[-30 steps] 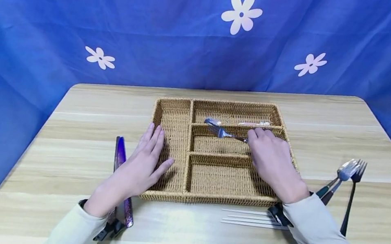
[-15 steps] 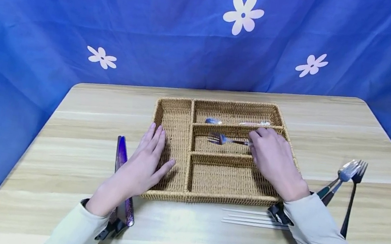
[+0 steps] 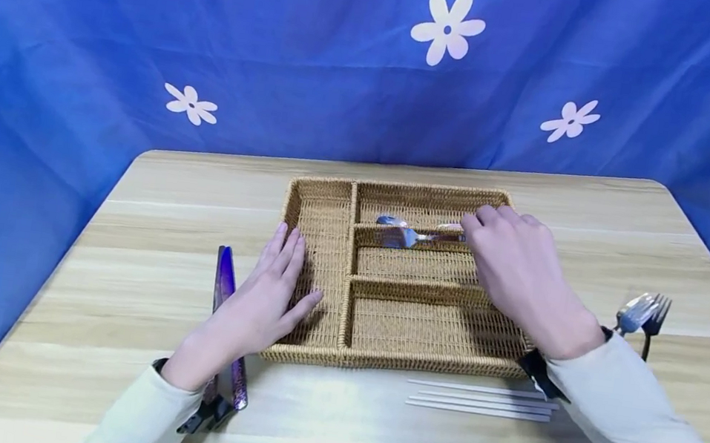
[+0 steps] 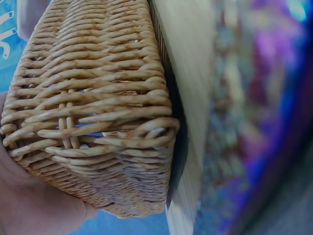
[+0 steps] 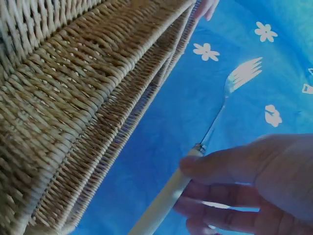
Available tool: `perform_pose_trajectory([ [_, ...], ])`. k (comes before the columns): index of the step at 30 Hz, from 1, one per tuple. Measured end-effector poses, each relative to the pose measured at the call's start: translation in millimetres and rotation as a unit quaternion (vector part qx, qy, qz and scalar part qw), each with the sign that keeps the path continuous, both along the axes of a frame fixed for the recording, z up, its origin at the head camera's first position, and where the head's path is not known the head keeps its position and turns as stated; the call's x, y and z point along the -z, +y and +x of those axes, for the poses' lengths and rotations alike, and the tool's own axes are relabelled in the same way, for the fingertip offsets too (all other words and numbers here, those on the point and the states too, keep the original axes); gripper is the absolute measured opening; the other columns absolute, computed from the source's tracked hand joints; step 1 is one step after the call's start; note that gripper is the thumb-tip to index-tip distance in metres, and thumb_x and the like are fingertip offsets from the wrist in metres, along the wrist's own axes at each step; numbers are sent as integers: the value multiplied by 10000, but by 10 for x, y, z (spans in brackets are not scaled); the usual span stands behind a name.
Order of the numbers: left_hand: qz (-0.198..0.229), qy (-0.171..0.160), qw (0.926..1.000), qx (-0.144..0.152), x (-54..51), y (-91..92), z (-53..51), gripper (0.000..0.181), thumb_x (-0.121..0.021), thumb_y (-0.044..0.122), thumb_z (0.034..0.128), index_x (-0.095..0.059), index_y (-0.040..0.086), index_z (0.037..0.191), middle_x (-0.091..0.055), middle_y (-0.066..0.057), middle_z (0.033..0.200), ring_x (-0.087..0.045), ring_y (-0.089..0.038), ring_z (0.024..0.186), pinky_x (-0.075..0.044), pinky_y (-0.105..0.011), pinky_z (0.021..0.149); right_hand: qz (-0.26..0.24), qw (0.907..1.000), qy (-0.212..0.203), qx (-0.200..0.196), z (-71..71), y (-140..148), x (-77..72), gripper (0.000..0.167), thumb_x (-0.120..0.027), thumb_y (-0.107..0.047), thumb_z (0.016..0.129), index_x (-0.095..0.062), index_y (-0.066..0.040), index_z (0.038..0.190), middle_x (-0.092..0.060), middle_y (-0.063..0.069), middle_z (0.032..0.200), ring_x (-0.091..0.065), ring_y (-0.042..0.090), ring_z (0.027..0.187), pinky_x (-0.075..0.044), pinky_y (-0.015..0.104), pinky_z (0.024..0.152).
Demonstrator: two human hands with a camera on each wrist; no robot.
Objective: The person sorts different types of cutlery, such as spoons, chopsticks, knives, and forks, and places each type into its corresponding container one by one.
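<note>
1. My right hand (image 3: pixel 517 269) reaches in from the near right, back of the hand up, over the right end of the wicker tray (image 3: pixel 377 359).
2. Its grip is closed to a pinch: in the right wrist view I see the thumb and fingers on the pale handle of a fork (image 3: pixel 405 238).
3. The fork points left, its tines above the tray's middle right compartment, close to the far divider; I cannot tell whether it touches the wicker.
4. My left hand (image 3: pixel 265 292) lies across the tray's left rim, fingers straight and pointing far, thumb spread to the right; that grip has hold of nothing.
5. In the far right compartment I make out a spoon (image 3: pixel 392 220), partly hidden by the divider.
6. On the desk (image 3: pixel 126 221), a purple-blue knife (image 3: pixel 228 276) and a dark knife (image 3: pixel 219 278) lie left of the tray, partly under my left forearm.
7. White sticks (image 3: pixel 478 410) lie side by side near the tray's near edge, beside my right wrist.
</note>
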State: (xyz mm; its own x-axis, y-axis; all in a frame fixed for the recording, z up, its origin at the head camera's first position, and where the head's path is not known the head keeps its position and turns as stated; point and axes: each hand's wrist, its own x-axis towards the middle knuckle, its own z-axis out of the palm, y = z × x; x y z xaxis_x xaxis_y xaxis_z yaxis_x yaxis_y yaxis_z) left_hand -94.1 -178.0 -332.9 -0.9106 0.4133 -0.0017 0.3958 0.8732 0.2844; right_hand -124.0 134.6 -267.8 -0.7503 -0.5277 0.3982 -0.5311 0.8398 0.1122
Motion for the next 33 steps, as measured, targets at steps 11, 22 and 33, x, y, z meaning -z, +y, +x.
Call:
perform_pose_trajectory([
  [11,-103,117,9999,37,9,-1,-30,809,-478,420,998,-134,-134,1477,-58,-287,1565,100,-360,1454,-68,-511,1182,101,9978,-653,70,-295,-48,121,123,-528,97,826,-597,1,790,-588,128,717,-549,282,594,-478,377,428],
  [22,-80,160,9998,6,21,0,-6,803,-495,407,993,-149,-139,1471,-89,-304,1554,68,-382,1454,-85,-523,1179,426,9871,-1536,146,-436,-162,265,178,-537,133,773,-592,-27,719,-536,70,608,-517,212,501,-466,315,397],
  [33,-62,103,9999,-15,-14,-8,16,816,-499,423,989,-142,-124,1478,-62,-283,1563,85,-372,1455,-69,-515,1181,510,9793,-1953,179,-487,-164,486,219,-572,122,765,-572,-65,649,-549,61,591,-526,214,492,-501,369,432],
])
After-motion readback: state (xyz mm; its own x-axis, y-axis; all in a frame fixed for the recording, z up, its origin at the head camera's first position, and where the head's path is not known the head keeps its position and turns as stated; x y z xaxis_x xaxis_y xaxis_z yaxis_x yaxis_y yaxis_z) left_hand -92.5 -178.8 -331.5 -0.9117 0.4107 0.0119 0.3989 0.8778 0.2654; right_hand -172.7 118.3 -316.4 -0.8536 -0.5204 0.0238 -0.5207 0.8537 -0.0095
